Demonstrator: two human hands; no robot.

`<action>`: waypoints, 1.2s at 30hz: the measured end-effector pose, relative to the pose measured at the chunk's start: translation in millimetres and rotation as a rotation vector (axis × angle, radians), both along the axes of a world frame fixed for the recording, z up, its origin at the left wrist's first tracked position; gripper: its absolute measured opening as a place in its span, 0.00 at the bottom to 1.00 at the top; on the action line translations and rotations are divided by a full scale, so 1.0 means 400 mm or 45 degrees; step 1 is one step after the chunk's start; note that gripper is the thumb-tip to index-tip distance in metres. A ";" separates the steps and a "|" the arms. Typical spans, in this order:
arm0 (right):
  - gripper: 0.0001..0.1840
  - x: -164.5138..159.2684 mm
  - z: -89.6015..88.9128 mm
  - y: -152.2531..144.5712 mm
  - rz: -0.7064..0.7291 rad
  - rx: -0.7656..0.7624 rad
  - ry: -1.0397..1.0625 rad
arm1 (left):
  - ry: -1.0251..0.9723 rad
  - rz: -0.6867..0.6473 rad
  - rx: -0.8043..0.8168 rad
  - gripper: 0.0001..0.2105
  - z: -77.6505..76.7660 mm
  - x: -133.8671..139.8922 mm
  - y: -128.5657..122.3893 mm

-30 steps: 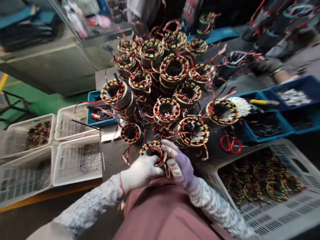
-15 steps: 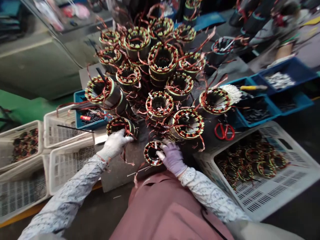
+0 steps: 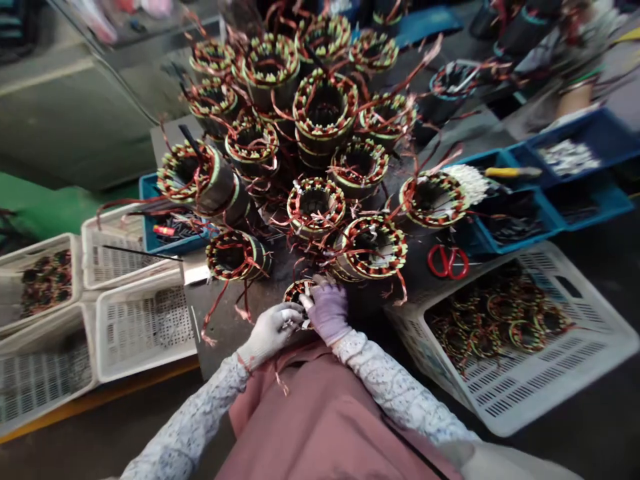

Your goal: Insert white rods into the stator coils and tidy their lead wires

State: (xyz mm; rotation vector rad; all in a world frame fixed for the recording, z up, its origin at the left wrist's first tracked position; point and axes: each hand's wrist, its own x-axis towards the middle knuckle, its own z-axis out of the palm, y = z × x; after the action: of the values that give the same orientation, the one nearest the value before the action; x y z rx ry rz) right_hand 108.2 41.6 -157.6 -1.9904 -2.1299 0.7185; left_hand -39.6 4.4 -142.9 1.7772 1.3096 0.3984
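A small motor stator (image 3: 295, 291), a ring wound with copper wire, stands at the table's front edge against my apron. My right hand (image 3: 327, 310), in a purple glove, grips its right side with the thumb over the rim. From the left, my left hand (image 3: 271, 333) in a white glove has its bent fingers closed at the near rim, hiding much of the ring. Another stator (image 3: 235, 257) with trailing red leads stands just beyond my left hand. A wider stator (image 3: 373, 248) with white pieces inside is behind my right hand.
Many stators, some stacked, crowd the table behind, including a tall stack (image 3: 325, 110). Red-handled scissors (image 3: 447, 261) lie to the right beside blue bins (image 3: 520, 220). A white crate (image 3: 575, 360) holds more stators. White baskets (image 3: 145, 327) stand left. A co-worker's arm (image 3: 575, 100) shows at top right.
My left hand has left the stator on the left and moved right and nearer, to the small stator. My right hand stays on that ring. The view has shifted slightly.
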 end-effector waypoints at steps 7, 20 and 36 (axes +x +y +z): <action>0.08 0.065 -0.001 -0.034 0.361 0.457 0.566 | 0.125 -0.043 0.143 0.12 0.042 -0.021 0.008; 0.22 0.143 0.033 -0.063 0.660 0.056 -0.058 | 1.001 -0.497 0.015 0.09 0.091 0.098 0.174; 0.26 0.139 0.039 -0.038 0.737 -0.050 -0.080 | 0.788 -0.091 -0.348 0.05 0.085 0.142 0.153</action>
State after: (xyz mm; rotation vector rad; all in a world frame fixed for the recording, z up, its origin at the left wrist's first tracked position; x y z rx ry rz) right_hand 163.7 26.5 -142.0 -1.4156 -2.7792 0.7769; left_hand 17.2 65.5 -108.7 1.7647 1.6158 -0.3920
